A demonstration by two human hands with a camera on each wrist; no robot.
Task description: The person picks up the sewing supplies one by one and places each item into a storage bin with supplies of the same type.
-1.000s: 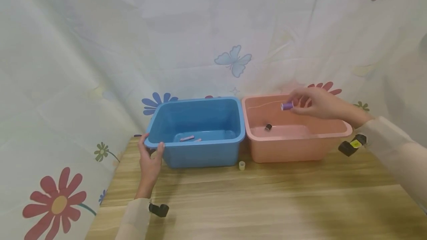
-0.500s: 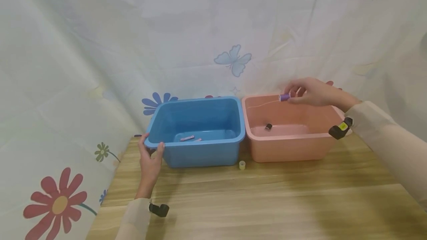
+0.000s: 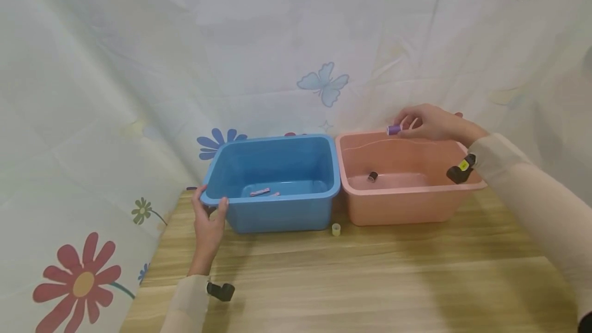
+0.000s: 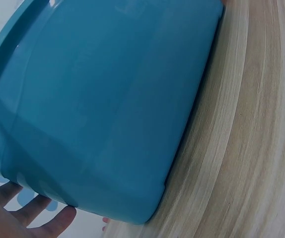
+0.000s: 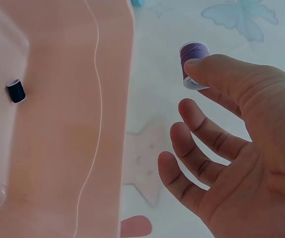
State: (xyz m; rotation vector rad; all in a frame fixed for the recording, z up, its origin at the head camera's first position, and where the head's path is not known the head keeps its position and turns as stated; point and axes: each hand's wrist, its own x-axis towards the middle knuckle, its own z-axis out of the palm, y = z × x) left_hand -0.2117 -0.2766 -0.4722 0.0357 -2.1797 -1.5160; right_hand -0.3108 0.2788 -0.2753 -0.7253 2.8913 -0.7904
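Observation:
Between thumb and index finger, my right hand [image 3: 430, 123] pinches a spool of purple thread [image 3: 393, 130], held at the height of the back rim of the pink tub [image 3: 398, 208]. Its other fingers are loosely bent, as the right wrist view shows. A thin pale strand [image 5: 101, 99] wavers along the tub's inner wall. A spool of black thread [image 5: 17, 91] lies on the tub's floor. At the left, my left hand [image 3: 209, 233] grips the front left corner of the blue tub [image 3: 279, 215], thumb on the front rim, fingers around the side.
Inside the blue tub lie a pink patterned strip [image 3: 260, 192] and a smaller pink piece [image 3: 276, 194]. A small whitish ring-like piece [image 3: 336, 229] stands on the wooden table [image 3: 351, 281] before the tubs. A printed curtain [image 3: 259, 55] hangs behind.
My right hand has risen and moved slightly back with the purple spool, from over the pink tub's inside to its back rim. My left hand and both tubs stay put.

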